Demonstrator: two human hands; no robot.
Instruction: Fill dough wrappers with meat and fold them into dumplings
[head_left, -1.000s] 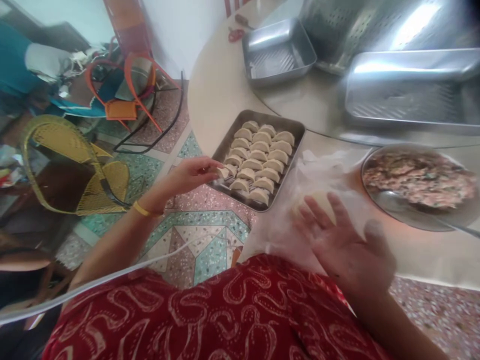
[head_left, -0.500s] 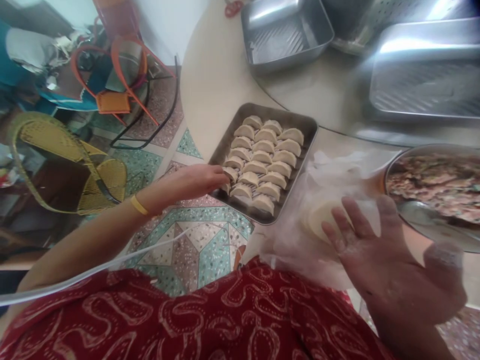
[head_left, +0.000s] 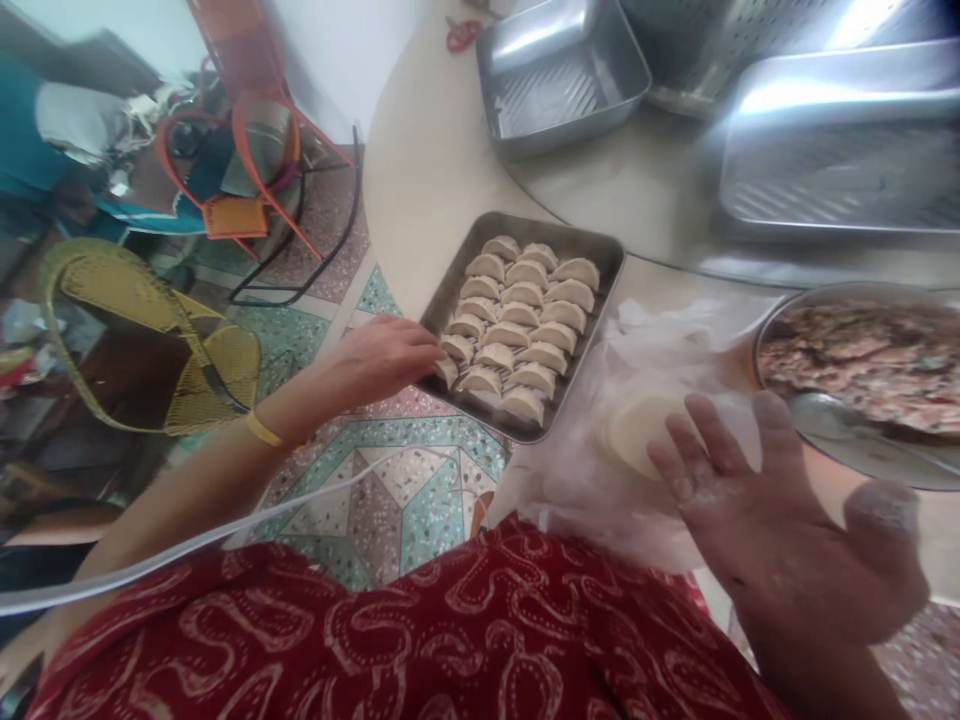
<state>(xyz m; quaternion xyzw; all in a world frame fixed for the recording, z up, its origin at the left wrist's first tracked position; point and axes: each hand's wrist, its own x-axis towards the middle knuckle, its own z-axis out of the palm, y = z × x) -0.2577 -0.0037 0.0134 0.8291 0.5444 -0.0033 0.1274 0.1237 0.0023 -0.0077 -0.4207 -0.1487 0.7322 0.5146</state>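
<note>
Your left hand (head_left: 386, 355) reached to the near left corner of the dumpling tray (head_left: 609, 262), fingertips pressed together on the corner dumpling (head_left: 448, 371); whether they pinched it or merely rested on it, I could not tell. A second earlier that hand held the dumpling just above the tray's edge; by this moment it sat down in the tray beside the filled rows. Your right hand (head_left: 780, 510) hovered spread, palm up and floured, over the stack of round wrappers (head_left: 636, 432) lying on the clear plastic bag (head_left: 600, 480), holding nothing. It had drifted rightward and nearer the camera since the earlier frame. Beyond it to the right sat the metal bowl of filling (head_left: 870, 365), a spoon (head_left: 840, 420) resting in it. Further back, two empty steel trays (head_left: 559, 70) stood on the round table (head_left: 427, 170).
</note>
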